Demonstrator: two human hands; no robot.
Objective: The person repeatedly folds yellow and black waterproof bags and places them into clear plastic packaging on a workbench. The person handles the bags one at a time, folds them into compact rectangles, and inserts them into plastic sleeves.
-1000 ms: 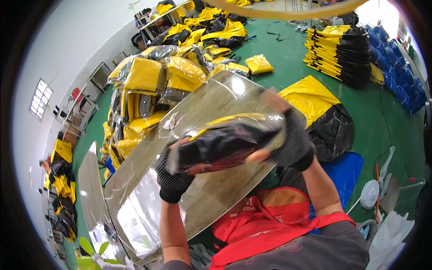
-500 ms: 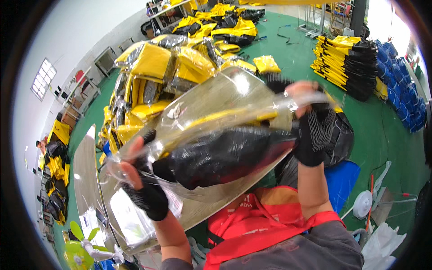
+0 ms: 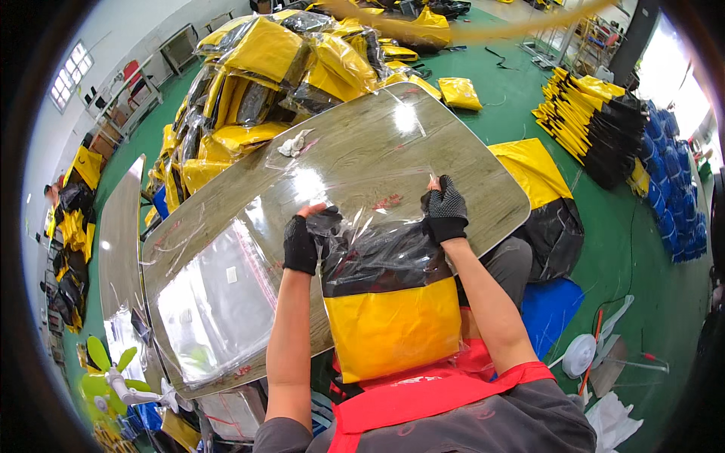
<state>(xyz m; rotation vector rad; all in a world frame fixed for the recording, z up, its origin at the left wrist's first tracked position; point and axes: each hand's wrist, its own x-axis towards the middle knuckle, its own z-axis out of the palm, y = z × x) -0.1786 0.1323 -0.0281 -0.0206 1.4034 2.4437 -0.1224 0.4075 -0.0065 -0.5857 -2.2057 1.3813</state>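
A folded yellow and black item (image 3: 396,321) lies inside a clear plastic bag (image 3: 370,215), its yellow half toward me and hanging past the table's near edge against my apron. At the bag's upper left corner, my left hand (image 3: 300,243), in a black fingerless glove, is closed on the plastic. My right hand (image 3: 444,211), in a matching dotted glove, grips the upper right corner. The bag's loose upper end spreads flat over the wood-look tabletop (image 3: 468,170). Its exact outline is hard to see against the shine.
A stack of clear empty bags (image 3: 219,302) lies on the table's left side. Wrapped yellow and black packages (image 3: 257,60) are heaped beyond it. A crumpled white scrap (image 3: 294,143) sits near the far edge. Right of the table are folded yellow-black pieces (image 3: 593,124) and a green fan (image 3: 106,370) stands lower left.
The bagged item was tilted up in the air, blurred, its black side showing. Now it has come down at the table's near edge with its yellow part toward me, both hands still gripping the bag.
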